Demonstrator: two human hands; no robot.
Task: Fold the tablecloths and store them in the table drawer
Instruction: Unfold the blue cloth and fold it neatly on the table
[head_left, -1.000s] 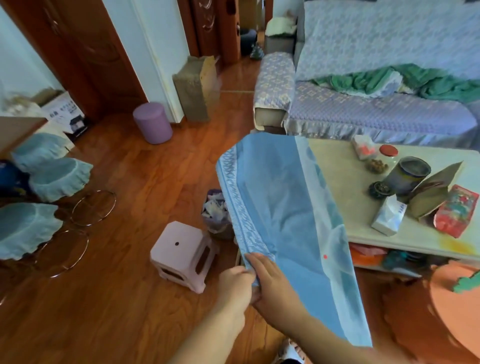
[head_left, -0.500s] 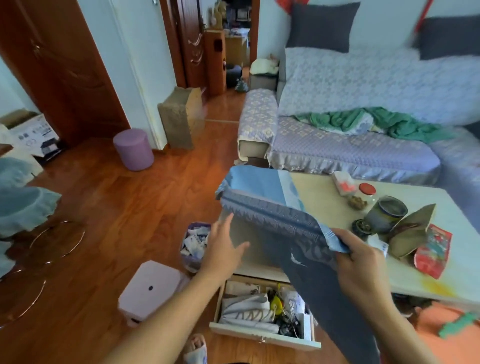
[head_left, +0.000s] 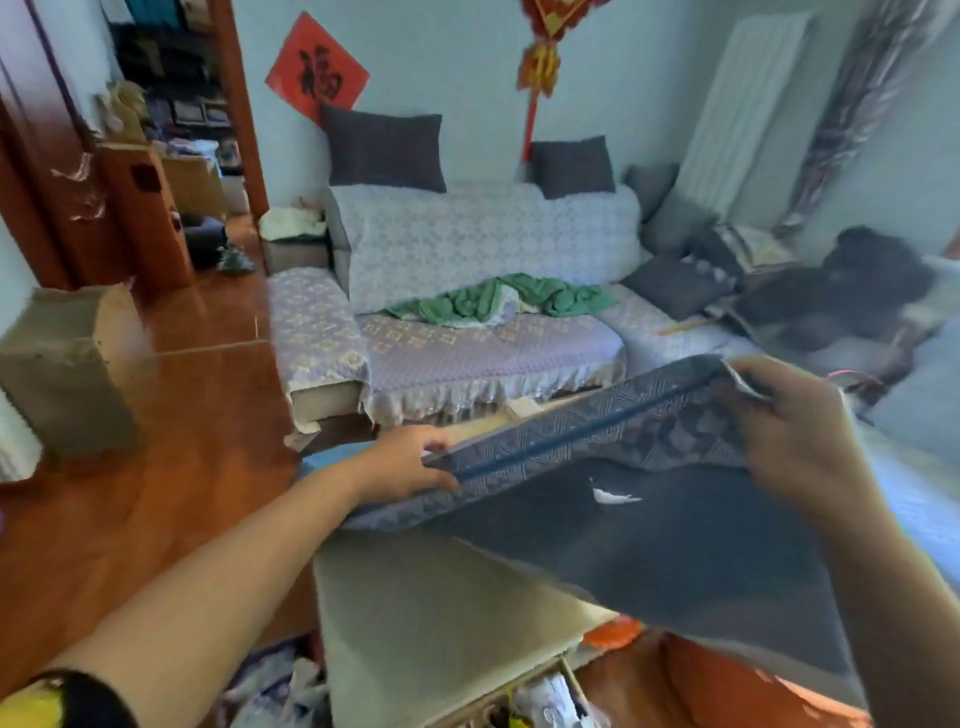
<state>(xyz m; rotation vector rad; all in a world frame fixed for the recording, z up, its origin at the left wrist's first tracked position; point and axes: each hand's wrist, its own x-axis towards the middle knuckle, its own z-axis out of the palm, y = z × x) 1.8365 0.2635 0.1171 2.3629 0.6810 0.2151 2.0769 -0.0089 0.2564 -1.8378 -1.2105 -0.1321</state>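
Observation:
A blue tablecloth (head_left: 649, 525) with a patterned border is stretched in the air above the beige table (head_left: 431, 618). My left hand (head_left: 402, 465) pinches its left end at the border. At the far right end my right hand (head_left: 795, 431) grips the cloth, fingers curled over the edge. The cloth hangs down between the hands and hides the right part of the table. The open table drawer (head_left: 540, 701) shows at the bottom edge, with clutter inside.
A sofa (head_left: 467, 332) with a lilac cover and a green cloth (head_left: 493, 301) stands behind the table. A cardboard box (head_left: 67, 364) sits on the wooden floor at the left. A bin with paper (head_left: 275, 686) is at the table's near left corner.
The view has tilted up toward the sofa. My hands have moved apart, spreading the folded cloth; the left hand, open before, now pinches its left end.

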